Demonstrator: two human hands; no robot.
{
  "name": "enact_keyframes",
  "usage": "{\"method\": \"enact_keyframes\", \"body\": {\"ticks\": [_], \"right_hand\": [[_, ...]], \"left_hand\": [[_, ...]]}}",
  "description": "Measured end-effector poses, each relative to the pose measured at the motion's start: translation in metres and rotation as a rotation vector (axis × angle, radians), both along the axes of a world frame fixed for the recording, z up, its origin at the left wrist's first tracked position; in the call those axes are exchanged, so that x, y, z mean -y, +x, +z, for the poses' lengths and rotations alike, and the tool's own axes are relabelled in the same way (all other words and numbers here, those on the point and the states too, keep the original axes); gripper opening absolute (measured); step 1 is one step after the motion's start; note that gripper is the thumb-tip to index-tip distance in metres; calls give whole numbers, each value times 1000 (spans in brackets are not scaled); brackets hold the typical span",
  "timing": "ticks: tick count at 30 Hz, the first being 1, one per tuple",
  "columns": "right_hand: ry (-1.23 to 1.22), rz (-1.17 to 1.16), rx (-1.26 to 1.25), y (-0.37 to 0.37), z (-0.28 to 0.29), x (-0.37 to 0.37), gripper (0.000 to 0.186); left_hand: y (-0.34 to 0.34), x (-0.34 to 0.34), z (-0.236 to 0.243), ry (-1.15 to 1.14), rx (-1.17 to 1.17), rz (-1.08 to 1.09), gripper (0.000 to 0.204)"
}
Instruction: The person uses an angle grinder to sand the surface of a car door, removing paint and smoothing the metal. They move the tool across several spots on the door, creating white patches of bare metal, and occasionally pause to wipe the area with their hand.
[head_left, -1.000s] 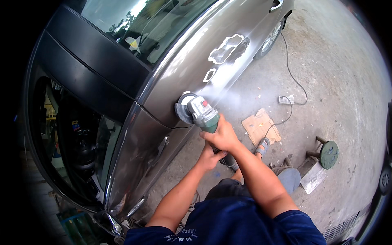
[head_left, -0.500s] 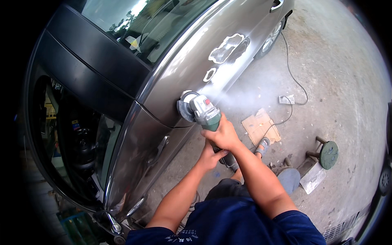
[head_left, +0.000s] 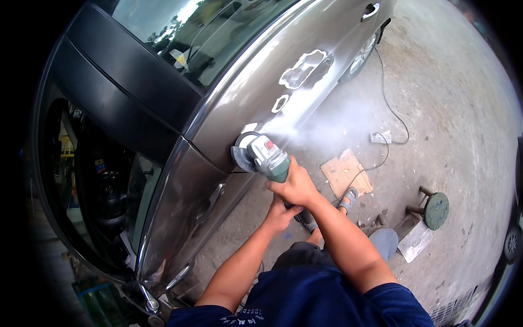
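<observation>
My right hand [head_left: 297,183] is wrapped round the green body of an angle grinder [head_left: 265,154], just behind its metal head. Lower down, my left hand [head_left: 279,216] grips the tool's rear part, mostly hidden by the fingers. The grinder's disc lies against the grey-brown car door [head_left: 226,128], close to the vertical door seam. A pale sanded spot [head_left: 249,128] shows right above the disc. Farther along the panel are a small white-rimmed patch [head_left: 280,103] and a large irregular one [head_left: 306,70]. White dust [head_left: 332,128] drifts off to the right.
A black cable [head_left: 384,90] runs over the concrete floor to a white power strip [head_left: 380,137]. Flattened cardboard [head_left: 346,173] lies by my sandalled foot. To the right are a tipped green stool [head_left: 436,211] and a pale box [head_left: 416,240]. A black door mirror part [head_left: 150,298] sits lower left.
The grinder and both hands have shifted slightly left and down along the door. More of the pale spot above the disc shows, and the dust cloud has spread.
</observation>
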State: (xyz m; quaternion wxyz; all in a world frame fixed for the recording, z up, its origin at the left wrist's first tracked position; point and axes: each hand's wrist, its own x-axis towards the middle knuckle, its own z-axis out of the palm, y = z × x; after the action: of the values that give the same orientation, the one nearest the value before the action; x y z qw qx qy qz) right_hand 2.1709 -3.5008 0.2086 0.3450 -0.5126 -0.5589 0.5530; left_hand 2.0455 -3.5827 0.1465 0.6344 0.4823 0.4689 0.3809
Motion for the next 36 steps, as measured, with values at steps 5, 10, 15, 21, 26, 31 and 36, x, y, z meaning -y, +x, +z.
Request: {"method": "enact_keyframes", "body": {"ticks": [5, 10, 15, 21, 26, 31, 36], "right_hand": [[-25, 11, 76, -2, 18, -4, 71], [45, -12, 41, 1, 11, -4, 69], [46, 28, 92, -5, 11, -3, 69], [50, -5, 52, 4, 15, -8, 70], [20, 60, 82, 1, 6, -2, 70], [32, -22, 13, 3, 14, -11, 72], [17, 39, 73, 0, 11, -6, 72]], "left_hand": [[-11, -4, -17, -24, -27, -75, 90], [7, -7, 12, 76, -51, -19, 80], [-2, -2, -1, 72, -44, -24, 74], [5, -12, 7, 33, 59, -23, 77], [6, -2, -1, 27, 25, 6, 83], [2, -20, 8, 70, 2, -64, 81], [3, 2, -3, 58, 11, 11, 78]]}}
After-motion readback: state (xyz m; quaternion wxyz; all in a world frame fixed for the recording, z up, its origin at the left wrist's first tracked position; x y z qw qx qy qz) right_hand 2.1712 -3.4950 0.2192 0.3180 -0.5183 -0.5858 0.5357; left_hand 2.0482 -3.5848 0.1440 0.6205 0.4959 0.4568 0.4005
